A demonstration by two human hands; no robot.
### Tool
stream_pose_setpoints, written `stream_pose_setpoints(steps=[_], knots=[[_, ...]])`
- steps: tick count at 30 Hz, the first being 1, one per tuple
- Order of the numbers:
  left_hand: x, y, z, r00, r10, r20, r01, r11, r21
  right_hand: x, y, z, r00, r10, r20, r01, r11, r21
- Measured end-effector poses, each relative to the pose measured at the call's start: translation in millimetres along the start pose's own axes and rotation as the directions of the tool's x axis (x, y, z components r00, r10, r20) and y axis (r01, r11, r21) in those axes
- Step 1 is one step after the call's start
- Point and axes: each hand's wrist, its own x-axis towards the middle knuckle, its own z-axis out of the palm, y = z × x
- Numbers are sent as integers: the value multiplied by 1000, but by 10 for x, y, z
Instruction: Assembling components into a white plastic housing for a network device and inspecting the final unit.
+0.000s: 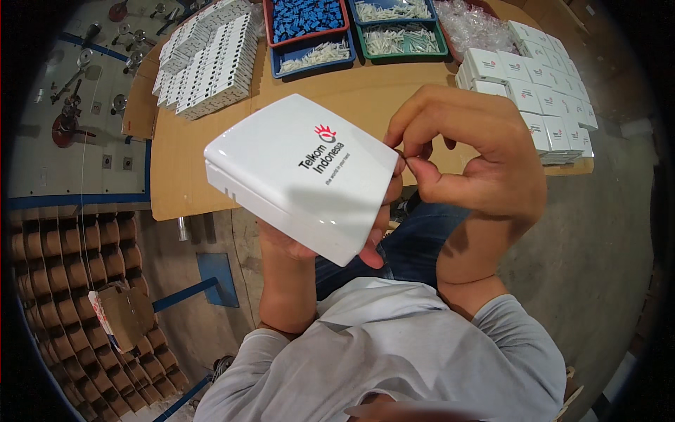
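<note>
A white, glossy plastic box (pixel 281 169) with rounded edges and a red and dark printed mark is held up in front of my chest, tilted. My left hand (pixel 290 243) grips it from underneath, its fingertips showing past the right edge and its palm mostly hidden behind the box. At the box's upper right edge, the thumb and index finger of my right hand (pixel 478 148) are pinched together. Whatever lies between those fingertips is too small to make out. The other right-hand fingers are curled.
Cardboard covers the table (pixel 197 162). Stacked white boxes stand at the left (pixel 218 63) and right (pixel 541 98). Between them sit trays of blue pieces (pixel 309 17) and white plugs (pixel 404 39), plus clear plastic bags (pixel 471 28). Cardboard dividers (pixel 63 260) lie at the lower left.
</note>
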Motion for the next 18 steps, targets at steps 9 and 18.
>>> stream_pose_setpoints(steps=[9,18], knots=[[208,-62,222,998,-5,-70,4,1000,-14,42,-40,-28,999,-49,-8,50,994,92],[433,64,134,856,-311,414,326,945,35,181,12,181,990,-82,-112,109,956,271]])
